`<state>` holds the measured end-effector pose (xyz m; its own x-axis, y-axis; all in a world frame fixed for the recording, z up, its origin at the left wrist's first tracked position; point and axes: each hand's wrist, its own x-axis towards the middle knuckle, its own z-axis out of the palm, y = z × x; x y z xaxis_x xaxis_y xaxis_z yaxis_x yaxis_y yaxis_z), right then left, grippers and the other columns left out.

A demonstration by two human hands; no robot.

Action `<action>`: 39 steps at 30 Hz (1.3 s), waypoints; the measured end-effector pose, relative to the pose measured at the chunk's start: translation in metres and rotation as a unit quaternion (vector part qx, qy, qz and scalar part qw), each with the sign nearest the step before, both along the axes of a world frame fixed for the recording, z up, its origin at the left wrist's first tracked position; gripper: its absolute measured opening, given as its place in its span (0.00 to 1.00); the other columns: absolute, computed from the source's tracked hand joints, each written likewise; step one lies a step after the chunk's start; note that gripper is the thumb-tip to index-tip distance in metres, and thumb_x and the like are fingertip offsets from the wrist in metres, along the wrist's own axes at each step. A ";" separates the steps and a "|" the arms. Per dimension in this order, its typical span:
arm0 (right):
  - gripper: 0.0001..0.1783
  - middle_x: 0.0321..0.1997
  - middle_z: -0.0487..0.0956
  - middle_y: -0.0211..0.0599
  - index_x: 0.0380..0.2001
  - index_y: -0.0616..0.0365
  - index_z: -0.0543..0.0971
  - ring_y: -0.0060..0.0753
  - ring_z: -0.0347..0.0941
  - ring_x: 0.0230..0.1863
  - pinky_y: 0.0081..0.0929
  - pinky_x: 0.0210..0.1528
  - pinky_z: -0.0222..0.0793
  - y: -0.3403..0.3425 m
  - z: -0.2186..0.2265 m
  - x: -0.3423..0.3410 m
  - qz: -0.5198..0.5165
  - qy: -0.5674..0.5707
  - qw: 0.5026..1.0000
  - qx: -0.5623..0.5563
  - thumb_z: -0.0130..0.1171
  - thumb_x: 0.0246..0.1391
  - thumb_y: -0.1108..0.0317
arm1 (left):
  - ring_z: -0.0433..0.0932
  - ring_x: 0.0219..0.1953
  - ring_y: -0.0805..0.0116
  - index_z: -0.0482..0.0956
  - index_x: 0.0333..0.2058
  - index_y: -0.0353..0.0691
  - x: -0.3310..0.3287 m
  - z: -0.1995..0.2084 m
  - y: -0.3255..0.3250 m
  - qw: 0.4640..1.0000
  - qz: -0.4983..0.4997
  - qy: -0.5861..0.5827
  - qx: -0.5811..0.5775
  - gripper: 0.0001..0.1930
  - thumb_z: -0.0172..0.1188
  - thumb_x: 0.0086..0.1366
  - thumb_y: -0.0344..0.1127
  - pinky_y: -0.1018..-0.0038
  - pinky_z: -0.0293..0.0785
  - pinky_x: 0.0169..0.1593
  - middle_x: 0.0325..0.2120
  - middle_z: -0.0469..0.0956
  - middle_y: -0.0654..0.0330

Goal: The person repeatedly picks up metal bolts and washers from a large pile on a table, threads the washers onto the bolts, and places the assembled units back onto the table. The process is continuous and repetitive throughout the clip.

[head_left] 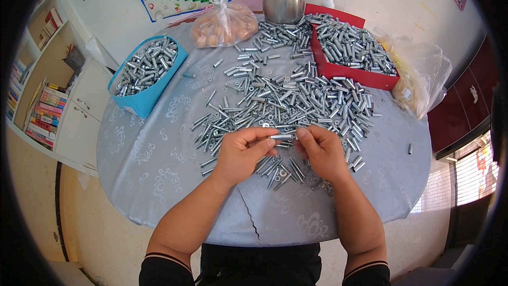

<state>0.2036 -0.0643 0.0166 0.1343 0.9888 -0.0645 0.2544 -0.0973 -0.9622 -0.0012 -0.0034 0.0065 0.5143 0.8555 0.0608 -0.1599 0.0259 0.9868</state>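
A silver expansion bolt (pixel 282 136) lies level between my hands, above the near side of a heap of metal parts. My left hand (pixel 244 152) pinches its left end between thumb and fingers. At its right end, my right hand (pixel 321 152) has thumb and fingers closed on it; the fingertips partly hide that end. Beneath and beyond my hands spreads the heap of loose bolts, sleeves and washers (pixel 296 98). A few long bolts and washers (pixel 280 172) lie just below my hands on the grey patterned tablecloth (pixel 153 153).
At left stands a blue bin (pixel 145 98) full of bolts; at back right, a red box (pixel 357 77) heaped with them. Behind are a tied bag of eggs (pixel 222 29) and a steel pot (pixel 284 0). A clear plastic bag (pixel 423 74) sits beside the red box.
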 end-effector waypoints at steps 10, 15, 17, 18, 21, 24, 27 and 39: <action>0.10 0.30 0.77 0.26 0.40 0.62 0.78 0.14 0.69 0.29 0.16 0.30 0.65 0.000 -0.001 -0.008 -0.010 0.086 0.993 0.083 0.60 0.60 0.67 | 0.83 0.35 0.69 0.78 0.47 0.29 0.001 -0.002 0.000 1.000 0.002 -0.014 -0.022 0.12 0.57 0.65 0.23 0.77 0.81 0.40 0.37 0.82 0.52; 0.09 0.30 0.76 0.25 0.39 0.62 0.77 0.13 0.68 0.28 0.15 0.29 0.64 -0.001 -0.002 0.004 0.002 0.060 0.998 -0.007 0.61 0.59 0.69 | 0.82 0.34 0.70 0.78 0.47 0.29 0.002 -0.001 -0.001 1.000 0.004 -0.015 -0.012 0.12 0.57 0.65 0.23 0.78 0.81 0.39 0.37 0.82 0.52; 0.08 0.27 0.75 0.25 0.37 0.61 0.78 0.13 0.68 0.27 0.15 0.28 0.63 -0.001 0.004 -0.006 -0.027 0.127 0.990 0.046 0.60 0.60 0.68 | 0.82 0.34 0.70 0.78 0.47 0.29 0.002 -0.001 0.000 1.000 0.003 -0.016 -0.010 0.12 0.57 0.65 0.23 0.77 0.81 0.39 0.36 0.82 0.52; 0.08 0.27 0.75 0.24 0.36 0.61 0.78 0.13 0.67 0.27 0.15 0.28 0.63 0.000 0.003 -0.009 -0.025 0.118 0.990 0.069 0.60 0.60 0.67 | 0.82 0.34 0.70 0.78 0.47 0.29 0.002 -0.002 0.000 1.000 0.002 -0.017 -0.009 0.11 0.57 0.65 0.23 0.77 0.81 0.40 0.36 0.82 0.52; 0.09 0.25 0.74 0.24 0.35 0.61 0.78 0.14 0.66 0.26 0.15 0.27 0.62 0.000 0.000 -0.010 -0.009 0.091 0.992 0.086 0.59 0.61 0.66 | 0.82 0.34 0.70 0.78 0.47 0.29 0.003 -0.002 0.000 1.000 0.002 -0.019 -0.010 0.11 0.57 0.66 0.23 0.77 0.81 0.40 0.36 0.82 0.53; 0.08 0.24 0.73 0.24 0.34 0.61 0.78 0.14 0.65 0.25 0.15 0.27 0.61 -0.001 0.001 0.000 0.018 0.078 0.996 0.027 0.59 0.61 0.67 | 0.82 0.34 0.70 0.78 0.47 0.30 0.001 -0.001 0.000 1.000 0.001 -0.020 -0.006 0.11 0.57 0.66 0.24 0.78 0.81 0.40 0.36 0.82 0.53; 0.08 0.24 0.73 0.24 0.33 0.62 0.78 0.14 0.65 0.25 0.15 0.27 0.61 0.000 -0.001 -0.002 -0.009 0.102 0.993 0.050 0.58 0.61 0.68 | 0.82 0.34 0.70 0.78 0.47 0.30 0.002 -0.001 -0.001 1.000 -0.001 -0.025 -0.012 0.11 0.57 0.66 0.24 0.77 0.81 0.40 0.36 0.82 0.53; 0.08 0.24 0.74 0.24 0.35 0.61 0.78 0.14 0.67 0.25 0.16 0.28 0.63 0.001 0.003 -0.011 -0.014 0.116 0.990 0.083 0.58 0.62 0.67 | 0.82 0.35 0.70 0.78 0.47 0.30 0.001 -0.003 0.000 0.999 -0.004 -0.030 -0.020 0.12 0.57 0.65 0.24 0.77 0.81 0.41 0.37 0.82 0.52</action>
<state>0.1924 -0.0636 0.0192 0.1628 0.9844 0.0665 0.0246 0.0633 -0.9977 0.0003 -0.0032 0.0032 0.5170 0.8540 0.0579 -0.2178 0.0658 0.9738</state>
